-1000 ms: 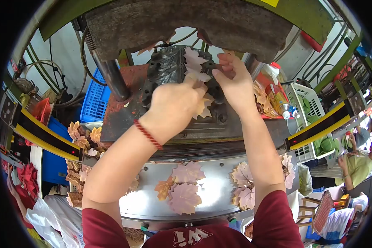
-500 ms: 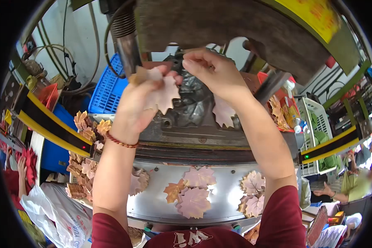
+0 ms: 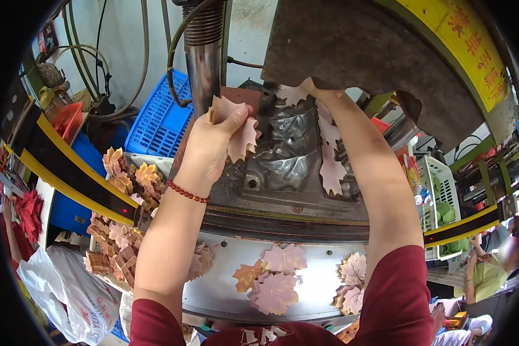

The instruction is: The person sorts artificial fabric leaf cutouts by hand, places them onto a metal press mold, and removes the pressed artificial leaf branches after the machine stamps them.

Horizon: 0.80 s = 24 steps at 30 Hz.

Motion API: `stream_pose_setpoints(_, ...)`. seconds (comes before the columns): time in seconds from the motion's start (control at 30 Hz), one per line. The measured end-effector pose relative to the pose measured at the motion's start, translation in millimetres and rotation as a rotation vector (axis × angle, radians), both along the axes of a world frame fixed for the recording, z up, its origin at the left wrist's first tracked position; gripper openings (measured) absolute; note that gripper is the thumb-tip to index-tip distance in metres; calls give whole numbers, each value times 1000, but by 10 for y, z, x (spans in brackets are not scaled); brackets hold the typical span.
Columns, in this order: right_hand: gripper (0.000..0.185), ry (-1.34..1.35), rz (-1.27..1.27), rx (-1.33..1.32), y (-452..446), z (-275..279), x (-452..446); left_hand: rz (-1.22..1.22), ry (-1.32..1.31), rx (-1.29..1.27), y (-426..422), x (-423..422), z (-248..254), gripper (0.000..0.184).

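Note:
My left hand (image 3: 213,138), with a red bead bracelet at the wrist, pinches a stack of pale pink leaf cutouts (image 3: 242,135) left of the dark metal mold (image 3: 288,144). My right hand reaches over the back of the mold; its wrist (image 3: 331,98) shows, but its fingers are mostly hidden under the upper press block. A pale leaf piece (image 3: 294,93) lies at the mold's back edge beside that hand. More pale leaves (image 3: 331,173) lie along the mold's right side, next to my right forearm.
Leaf stacks (image 3: 274,291) lie on the metal shelf (image 3: 213,288) in front. The press block (image 3: 340,46) hangs overhead, beside a steel column (image 3: 205,63). Yellow-black bars (image 3: 81,179) flank the press. A blue crate (image 3: 164,115) and a leaf-filled box stand left. A co-worker (image 3: 493,265) is at right.
My left hand has closed more clearly on the leaf stack and risen slightly beside the mold. My right hand has reached farther back under the press block. The view has swung left.

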State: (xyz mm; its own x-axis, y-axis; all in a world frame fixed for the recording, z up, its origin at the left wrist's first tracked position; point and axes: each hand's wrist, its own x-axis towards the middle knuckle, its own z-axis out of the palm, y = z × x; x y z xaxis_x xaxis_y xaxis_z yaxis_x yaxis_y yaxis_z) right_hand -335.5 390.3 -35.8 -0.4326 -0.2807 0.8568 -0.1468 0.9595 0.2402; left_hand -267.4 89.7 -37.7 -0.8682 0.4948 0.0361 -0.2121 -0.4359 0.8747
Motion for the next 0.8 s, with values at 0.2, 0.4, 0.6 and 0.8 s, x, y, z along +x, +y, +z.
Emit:
stream_pose_setpoints(0.2, 45, -343, 272, -318, -346, 436, 451, 123, 200, -299, 31, 70, 91, 19)
stream_pose_setpoints(0.4, 51, -1106, -10, -756, -1101, 747, 894, 105, 354, -378, 85, 127, 93, 16)
stream_pose_setpoints(0.6, 36, -849, -374, -173, -539, 452, 764, 100, 118, -195, -188, 65, -33, 22)
stream_pose_setpoints(0.8, 32, -910, -4, -807, -1140, 871, 1271, 185, 476, -379, -148, 204, -56, 20)
